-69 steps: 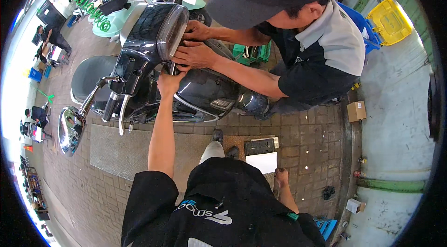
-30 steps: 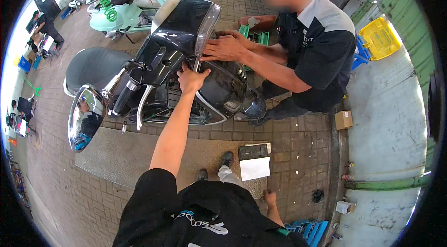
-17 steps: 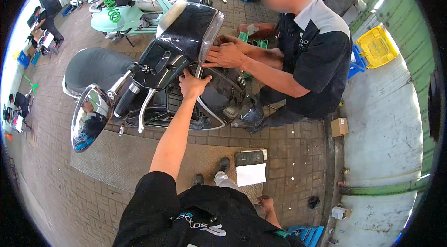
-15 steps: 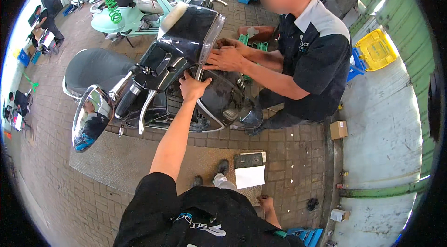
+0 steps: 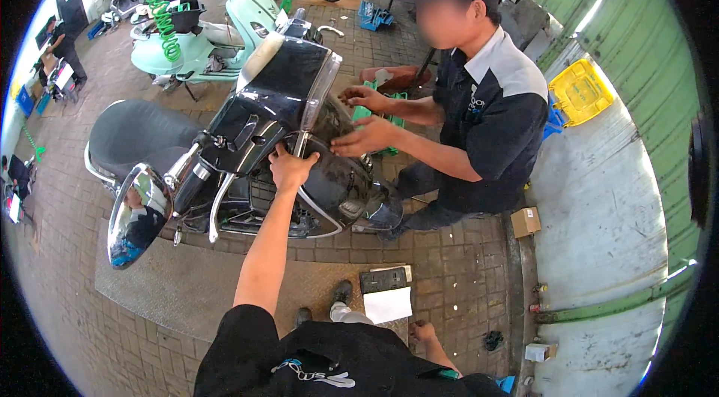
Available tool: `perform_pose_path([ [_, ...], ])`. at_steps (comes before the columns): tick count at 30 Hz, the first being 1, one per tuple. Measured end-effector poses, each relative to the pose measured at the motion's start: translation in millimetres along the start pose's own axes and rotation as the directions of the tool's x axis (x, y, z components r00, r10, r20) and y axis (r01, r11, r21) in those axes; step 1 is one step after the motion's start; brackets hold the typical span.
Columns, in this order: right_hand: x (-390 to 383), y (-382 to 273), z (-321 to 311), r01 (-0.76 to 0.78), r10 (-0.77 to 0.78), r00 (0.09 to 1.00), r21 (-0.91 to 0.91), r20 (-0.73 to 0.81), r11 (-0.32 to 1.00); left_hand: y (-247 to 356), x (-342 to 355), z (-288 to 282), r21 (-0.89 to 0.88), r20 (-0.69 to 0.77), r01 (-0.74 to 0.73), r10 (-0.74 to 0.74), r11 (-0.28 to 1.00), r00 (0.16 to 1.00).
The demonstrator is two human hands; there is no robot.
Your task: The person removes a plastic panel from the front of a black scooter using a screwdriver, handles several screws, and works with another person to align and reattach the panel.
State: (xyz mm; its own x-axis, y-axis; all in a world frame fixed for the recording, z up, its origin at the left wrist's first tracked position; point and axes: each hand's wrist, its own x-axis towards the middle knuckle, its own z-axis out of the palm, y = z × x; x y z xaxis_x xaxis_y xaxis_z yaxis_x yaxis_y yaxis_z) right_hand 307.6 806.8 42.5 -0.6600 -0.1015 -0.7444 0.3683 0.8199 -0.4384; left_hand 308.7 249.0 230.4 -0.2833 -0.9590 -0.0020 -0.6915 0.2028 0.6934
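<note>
A black scooter [image 5: 258,108] stands across the middle, its handlebar and mirror toward me. My left hand [image 5: 292,170] reaches up to the scooter's front cover. Its thumb and fingers are spread against the cover at the lower end of a silver trim strip [image 5: 320,90]. Low at my right side hangs my right hand [image 5: 425,332], away from the scooter; how its fingers lie is too small to make out. Facing the scooter's front, a co-worker holds one hand [image 5: 363,137] beside the dark front panel [image 5: 337,172] and another hand [image 5: 365,101] above it, fingers loosely spread.
A round chrome mirror [image 5: 138,213] sticks out toward me. On the floor plate lie a dark flat case and a white sheet [image 5: 387,305]. A cardboard box [image 5: 526,222] sits by the right wall, below a yellow lid [image 5: 580,92]. Mint-green scooters [image 5: 176,52] stand behind.
The co-worker's hands have drawn back from the trim strip and moved apart. My left hand stays at the same spot on the cover. The whole view has shifted slightly.
</note>
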Motion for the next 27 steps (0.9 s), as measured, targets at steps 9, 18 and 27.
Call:
perform_pose_path([
  [9, 31.0, 23.2, -22.8, -0.007, 0.081, 0.962, -0.273, 0.26, 0.962, 10.2, -4.9, -13.7, 0.093, 0.089, 0.04, -0.049, 0.995, 0.995],
  [18, 114.2, -176.9, 66.1, 0.586, -0.259, 0.81, -0.696, 0.527, 0.415, -20.6, 5.5, -17.9, 0.091, -0.012, 0.006, -0.005, 0.996, 1.0],
  [27, 80.2, -219.3, 128.8, 0.608, -0.539, 0.791, -0.281, 0.288, 0.742, -16.5, 13.4, 11.5, -0.042, -0.036, -0.193, 0.191, 0.98, 0.981],
])
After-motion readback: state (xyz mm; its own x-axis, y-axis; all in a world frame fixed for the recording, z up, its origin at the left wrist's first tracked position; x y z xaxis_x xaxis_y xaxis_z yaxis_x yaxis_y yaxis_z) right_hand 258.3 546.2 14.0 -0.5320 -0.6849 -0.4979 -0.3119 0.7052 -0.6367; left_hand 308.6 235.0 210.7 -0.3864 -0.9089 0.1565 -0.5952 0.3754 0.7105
